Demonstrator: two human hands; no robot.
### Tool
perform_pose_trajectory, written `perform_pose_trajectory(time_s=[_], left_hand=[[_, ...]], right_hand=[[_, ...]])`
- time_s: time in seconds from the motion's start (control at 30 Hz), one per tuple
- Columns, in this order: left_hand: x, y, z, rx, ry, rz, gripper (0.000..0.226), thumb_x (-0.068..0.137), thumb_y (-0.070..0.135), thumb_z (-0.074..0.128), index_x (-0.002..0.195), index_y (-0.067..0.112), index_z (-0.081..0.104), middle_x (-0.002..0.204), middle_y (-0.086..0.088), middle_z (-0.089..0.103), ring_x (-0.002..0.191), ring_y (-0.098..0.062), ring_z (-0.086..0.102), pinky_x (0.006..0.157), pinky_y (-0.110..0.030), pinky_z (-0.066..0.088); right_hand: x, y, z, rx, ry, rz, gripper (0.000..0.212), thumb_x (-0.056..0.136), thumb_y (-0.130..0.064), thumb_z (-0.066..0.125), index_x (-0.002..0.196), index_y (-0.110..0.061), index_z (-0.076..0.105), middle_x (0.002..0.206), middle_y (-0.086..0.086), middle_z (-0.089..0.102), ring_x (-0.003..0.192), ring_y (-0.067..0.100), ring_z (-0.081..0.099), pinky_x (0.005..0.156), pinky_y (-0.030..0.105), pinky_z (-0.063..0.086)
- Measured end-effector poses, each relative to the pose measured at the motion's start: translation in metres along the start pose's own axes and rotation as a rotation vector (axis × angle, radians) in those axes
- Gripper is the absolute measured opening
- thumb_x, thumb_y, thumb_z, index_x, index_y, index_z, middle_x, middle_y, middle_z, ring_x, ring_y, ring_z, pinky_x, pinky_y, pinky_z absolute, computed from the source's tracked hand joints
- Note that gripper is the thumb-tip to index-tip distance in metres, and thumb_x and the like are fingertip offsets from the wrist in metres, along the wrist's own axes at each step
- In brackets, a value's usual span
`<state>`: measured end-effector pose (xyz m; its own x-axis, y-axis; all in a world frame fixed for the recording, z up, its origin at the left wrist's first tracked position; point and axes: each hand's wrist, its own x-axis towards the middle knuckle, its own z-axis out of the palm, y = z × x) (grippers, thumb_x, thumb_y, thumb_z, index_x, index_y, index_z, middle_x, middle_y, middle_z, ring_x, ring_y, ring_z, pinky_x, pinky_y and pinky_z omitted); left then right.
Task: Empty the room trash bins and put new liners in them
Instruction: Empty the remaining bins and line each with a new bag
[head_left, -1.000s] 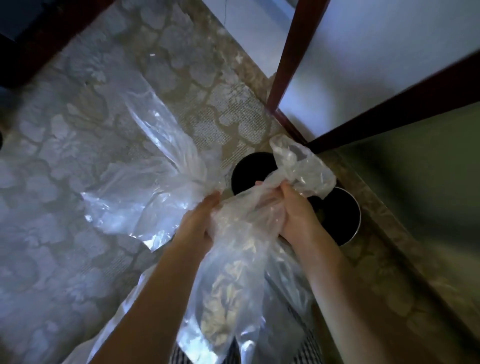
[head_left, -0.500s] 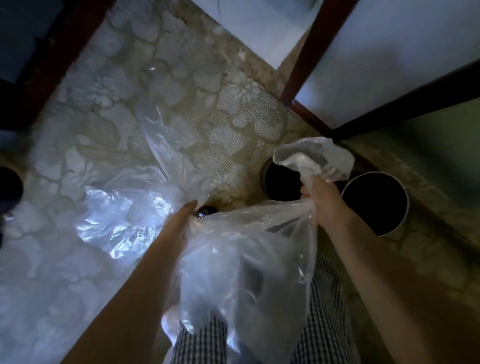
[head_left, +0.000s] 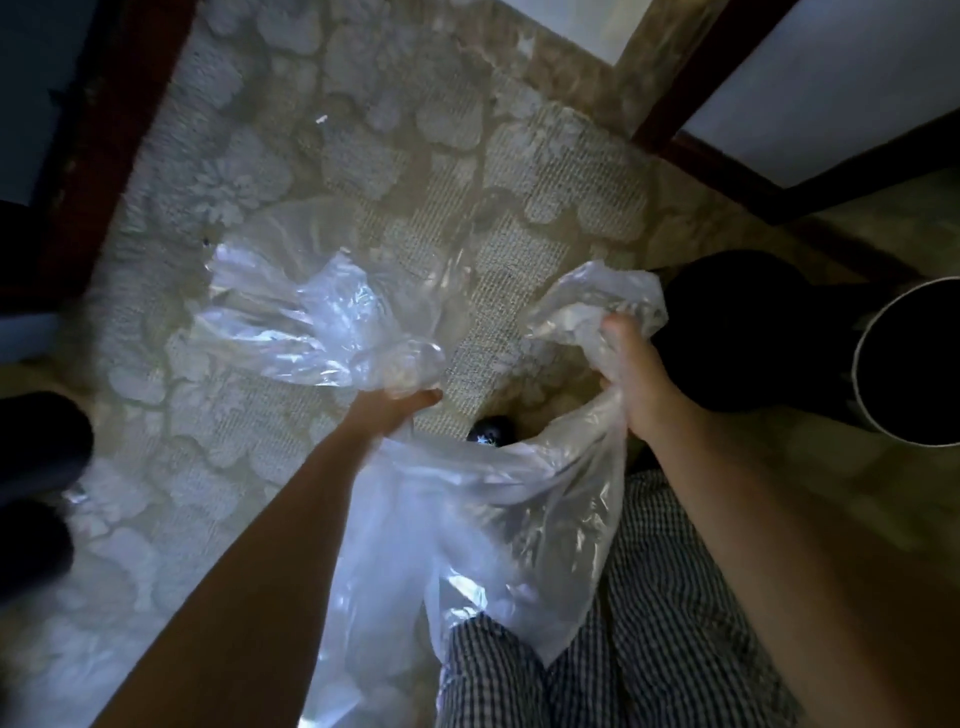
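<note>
Head view, the only one we have. It's dim and motion-smeared, so detail is poor. We can't read what is inside the clear plastic bag (head_left: 467, 519). Its lower end runs behind the left forearm and off the bottom edge. The steel-rimmed bin (head_left: 858, 364) is cut by the right edge. The dark bin (head_left: 727, 332) just beside it is a black blob and we can't resolve its rim. A small dark round object (head_left: 491, 434) sits on the carpet (head_left: 363, 156) between the wrists, and we can't tell what it is. The dark shapes at the left edge are unidentifiable too.

Left hand (head_left: 389, 413): fingers (head_left: 427, 399) are mostly hidden by film but curl round a gathered bunch that fans up and left over the carpet. Right hand (head_left: 636, 374): fingers are curled tight, the fist clamped on the other bunched edge, with plastic puffing out above the knuckles. The bag mouth hangs stretched between the two hands, and the body sags down in front of the checked trousers (head_left: 649, 623). The bag sits left of both bins. We can't tell whether it touches the dark one.
</note>
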<state>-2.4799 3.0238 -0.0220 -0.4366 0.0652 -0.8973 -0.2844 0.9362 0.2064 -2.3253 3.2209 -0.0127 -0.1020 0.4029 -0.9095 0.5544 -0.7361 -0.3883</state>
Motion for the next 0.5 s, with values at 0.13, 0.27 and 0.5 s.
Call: perform_pose_trajectory(time_s=[0.13, 0.27, 0.5], left_hand=[[0.056, -0.005, 0.029, 0.014, -0.018, 0.026, 0.056, 0.083, 0.038, 0.067, 0.125, 0.001, 0.055, 0.100, -0.008, 0.057, 0.066, -0.009, 0.045, 0.043, -0.010, 0.036], [0.114, -0.011, 0.056, 0.067, -0.025, 0.142, 0.040, 0.085, 0.036, 0.066, 0.111, 0.006, 0.058, 0.092, -0.004, 0.052, 0.067, -0.005, 0.045, 0.059, -0.011, 0.037], [0.226, -0.029, 0.085, 0.283, 0.041, 0.208, 0.109, 0.053, 0.072, 0.073, 0.131, 0.000, 0.048, 0.136, -0.018, 0.049, 0.123, -0.029, 0.050, 0.102, -0.032, 0.039]], right_hand=[[0.044, 0.026, 0.007, -0.111, -0.021, -0.064, 0.036, 0.092, -0.033, 0.057, 0.121, -0.013, 0.057, 0.106, 0.003, 0.061, 0.097, 0.016, 0.059, 0.075, 0.023, 0.045], [0.092, 0.059, 0.021, -0.258, 0.019, -0.147, 0.039, 0.090, -0.031, 0.059, 0.124, -0.012, 0.057, 0.106, 0.003, 0.059, 0.103, 0.020, 0.058, 0.083, 0.029, 0.045], [0.181, 0.090, 0.036, -0.198, 0.011, -0.148, 0.045, 0.091, -0.025, 0.059, 0.133, -0.009, 0.050, 0.115, 0.002, 0.056, 0.100, 0.012, 0.054, 0.066, 0.011, 0.043]])
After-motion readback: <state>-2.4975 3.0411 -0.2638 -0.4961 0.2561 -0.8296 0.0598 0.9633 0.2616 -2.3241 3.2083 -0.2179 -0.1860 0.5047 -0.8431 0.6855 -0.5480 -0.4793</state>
